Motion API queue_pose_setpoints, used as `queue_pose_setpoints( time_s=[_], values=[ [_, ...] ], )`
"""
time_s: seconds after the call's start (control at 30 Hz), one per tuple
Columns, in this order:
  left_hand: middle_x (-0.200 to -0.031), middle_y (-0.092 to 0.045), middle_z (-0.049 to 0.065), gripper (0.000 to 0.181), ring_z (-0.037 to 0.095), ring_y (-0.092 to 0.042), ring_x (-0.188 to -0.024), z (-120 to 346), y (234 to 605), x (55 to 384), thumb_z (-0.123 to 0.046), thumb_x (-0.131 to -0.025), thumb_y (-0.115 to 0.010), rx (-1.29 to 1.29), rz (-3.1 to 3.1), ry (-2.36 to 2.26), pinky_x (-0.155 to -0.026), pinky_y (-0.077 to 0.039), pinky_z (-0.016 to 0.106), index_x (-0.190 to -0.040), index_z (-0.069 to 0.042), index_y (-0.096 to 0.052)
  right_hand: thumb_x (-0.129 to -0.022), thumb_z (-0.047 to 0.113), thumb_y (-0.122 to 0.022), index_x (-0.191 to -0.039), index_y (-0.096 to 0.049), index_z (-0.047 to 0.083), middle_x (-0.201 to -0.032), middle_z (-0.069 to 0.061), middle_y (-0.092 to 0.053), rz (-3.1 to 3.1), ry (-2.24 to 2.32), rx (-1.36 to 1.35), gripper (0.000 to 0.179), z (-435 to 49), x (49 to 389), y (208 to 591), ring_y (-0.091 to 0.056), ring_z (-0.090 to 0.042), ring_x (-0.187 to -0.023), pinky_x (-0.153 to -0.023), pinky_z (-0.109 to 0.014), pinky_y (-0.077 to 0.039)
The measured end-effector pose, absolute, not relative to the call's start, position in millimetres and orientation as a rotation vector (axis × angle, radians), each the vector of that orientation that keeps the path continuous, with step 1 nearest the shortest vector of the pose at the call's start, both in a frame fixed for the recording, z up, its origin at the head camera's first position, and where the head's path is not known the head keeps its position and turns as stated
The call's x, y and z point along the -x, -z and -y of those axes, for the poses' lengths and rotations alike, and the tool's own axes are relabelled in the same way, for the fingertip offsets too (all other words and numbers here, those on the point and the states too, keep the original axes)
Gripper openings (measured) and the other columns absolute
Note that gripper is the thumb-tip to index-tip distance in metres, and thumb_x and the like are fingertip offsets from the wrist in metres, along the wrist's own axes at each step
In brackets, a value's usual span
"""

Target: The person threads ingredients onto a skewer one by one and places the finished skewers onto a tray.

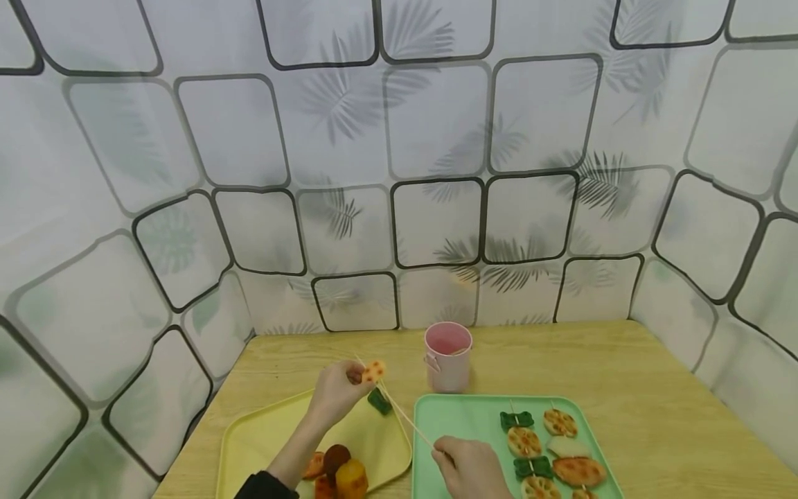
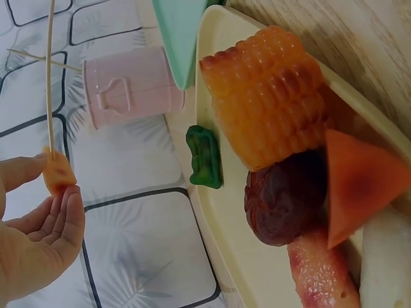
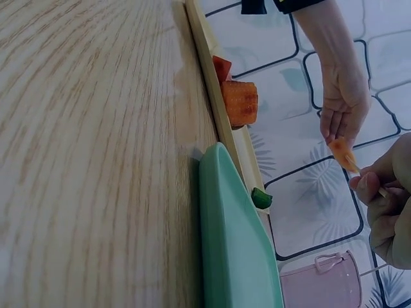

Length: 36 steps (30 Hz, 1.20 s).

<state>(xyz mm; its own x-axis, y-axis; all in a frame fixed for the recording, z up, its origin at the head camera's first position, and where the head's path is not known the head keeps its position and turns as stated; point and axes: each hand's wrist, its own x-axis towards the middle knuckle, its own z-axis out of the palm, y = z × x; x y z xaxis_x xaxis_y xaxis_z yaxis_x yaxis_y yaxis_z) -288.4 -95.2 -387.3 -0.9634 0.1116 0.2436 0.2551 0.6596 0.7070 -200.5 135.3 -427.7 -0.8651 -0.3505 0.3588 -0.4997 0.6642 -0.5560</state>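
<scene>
Backdrop: patterned curtain [image 1: 343, 229] behind a wooden table [image 1: 679, 423].
Done, I judge: two loaded skewers [image 1: 525, 442] lie on the green tray [image 1: 461, 416].
Left, I judge: corn [image 1: 352, 478], meatball [image 1: 337, 456] and green piece [image 1: 379, 401] sit loose on the yellow tray [image 1: 268, 430].
Orange piece [image 1: 374, 371]: at the stick [image 1: 406, 418]'s far end; I cannot tell piercing depth.
Left hand [image 1: 339, 393]: fingertips nearly together, pinching the orange piece.
Right hand [image 1: 470, 466]: fingers curled, gripping the stick.

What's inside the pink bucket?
At least one thin stick pokes from the mouth of the pink bucket. Its near wall hides the bottom, so anything lower down can't be seen.
</scene>
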Motion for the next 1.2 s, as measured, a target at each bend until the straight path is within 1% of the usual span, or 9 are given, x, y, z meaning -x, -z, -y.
queue_pose_setpoints(
  time_s=[0.23,0.4,0.5,0.6,0.73,0.83,0.97,1.07,1.2],
  values=[
    [-0.079,-0.063,0.006,0.025,0.017,-0.058,-0.07,94.8,387.6,288.1,-0.013,-0.076,-0.074,0.297,2.703,1.204,-0.06,-0.048,0.031,-0.093,0.003,-0.066,-0.088,0.015,-0.062,-0.082,-0.068,0.012,-0.066,0.01,-0.059,2.685,-1.159,-0.69,0.009,-135.8,202.3,426.5,-0.048,0.0,-0.055,-0.051,-0.024,-0.041],
    [-0.08,-0.063,0.005,0.027,0.016,-0.058,-0.071,95.1,387.1,287.6,-0.015,-0.076,-0.074,0.28,2.718,1.193,-0.061,-0.048,0.031,-0.095,0.003,-0.066,-0.089,0.015,-0.061,-0.084,-0.069,0.009,-0.07,0.005,-0.063,2.722,-1.247,-0.669,0.011,-136.8,205.1,426.3,-0.052,-0.002,-0.057,-0.053,-0.025,-0.042],
    [-0.078,-0.063,0.005,0.026,0.016,-0.058,-0.07,95.1,387.7,287.1,-0.013,-0.075,-0.075,0.285,2.705,1.207,-0.06,-0.048,0.03,-0.093,0.003,-0.066,-0.089,0.016,-0.061,-0.085,-0.07,0.007,-0.072,0.002,-0.064,2.742,-1.334,-0.647,0.014,-137.4,206.8,427.7,-0.052,-0.003,-0.058,-0.053,-0.026,-0.042],
    [-0.077,-0.063,0.005,0.026,0.017,-0.058,-0.07,93.8,388.7,286.2,-0.011,-0.074,-0.076,0.304,2.682,1.237,-0.059,-0.049,0.03,-0.093,0.005,-0.066,-0.09,0.017,-0.059,-0.087,-0.07,0.006,-0.066,0.004,-0.06,2.734,-1.428,-0.642,0.016,-136.3,208.1,428.4,-0.047,-0.003,-0.054,-0.051,-0.025,-0.04],
    [-0.077,-0.062,0.005,0.027,0.016,-0.058,-0.07,91.3,390.0,284.6,-0.011,-0.074,-0.076,0.323,2.688,1.263,-0.059,-0.049,0.029,-0.093,0.005,-0.065,-0.092,0.018,-0.057,-0.085,-0.069,0.006,-0.057,0.009,-0.048,2.708,-1.506,-0.654,0.018,-132.3,209.7,428.8,-0.038,-0.003,-0.047,-0.047,-0.023,-0.034],
    [-0.078,-0.062,0.005,0.027,0.016,-0.058,-0.07,90.5,390.1,283.6,-0.012,-0.075,-0.076,0.316,2.702,1.266,-0.059,-0.048,0.029,-0.093,0.005,-0.065,-0.093,0.017,-0.055,-0.084,-0.068,0.006,-0.054,0.01,-0.045,2.699,-1.522,-0.662,0.019,-129.5,211.8,429.6,-0.036,-0.003,-0.045,-0.046,-0.024,-0.033],
    [-0.078,-0.061,0.005,0.028,0.016,-0.058,-0.07,88.1,391.1,282.8,-0.012,-0.075,-0.076,0.327,2.696,1.275,-0.059,-0.048,0.029,-0.093,0.005,-0.065,-0.094,0.015,-0.051,-0.084,-0.066,0.005,-0.053,0.009,-0.045,2.716,-1.545,-0.667,0.021,-125.8,215.3,429.2,-0.038,-0.005,-0.045,-0.05,-0.025,-0.037],
    [-0.076,-0.061,0.004,0.027,0.015,-0.057,-0.069,85.4,392.9,283.3,-0.013,-0.074,-0.076,0.336,2.703,1.28,-0.059,-0.048,0.029,-0.092,0.004,-0.065,-0.095,0.016,-0.05,-0.083,-0.065,0.006,-0.053,0.009,-0.045,2.738,-1.535,-0.666,0.022,-124.4,217.4,429.1,-0.039,-0.005,-0.045,-0.052,-0.025,-0.038],
    [-0.076,-0.061,0.004,0.027,0.015,-0.057,-0.069,81.6,392.4,282.4,-0.014,-0.073,-0.076,0.335,2.713,1.264,-0.059,-0.048,0.029,-0.091,0.003,-0.065,-0.094,0.02,-0.053,-0.083,-0.065,0.008,-0.054,0.011,-0.047,2.795,-1.281,-0.66,0.02,-126.4,215.7,428.7,-0.041,-0.004,-0.046,-0.049,-0.025,-0.037]
  ],
)
